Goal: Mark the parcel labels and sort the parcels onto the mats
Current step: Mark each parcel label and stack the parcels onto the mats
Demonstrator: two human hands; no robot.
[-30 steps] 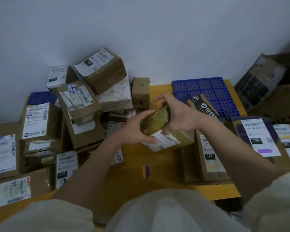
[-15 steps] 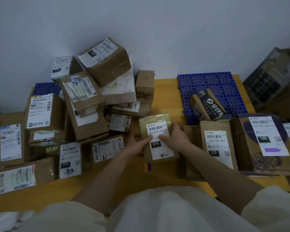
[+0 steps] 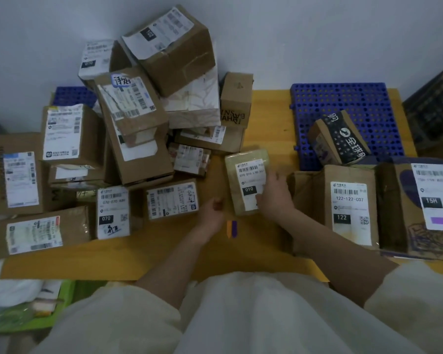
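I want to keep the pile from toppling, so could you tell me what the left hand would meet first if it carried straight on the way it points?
Probably the small white-labelled cardboard parcel beyond the left hand; bare yellow table lies between, though depth is unclear.

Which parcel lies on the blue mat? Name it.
The small box wrapped in black printed tape, tilted on the right blue mat; the other parcels around it sit off that mat.
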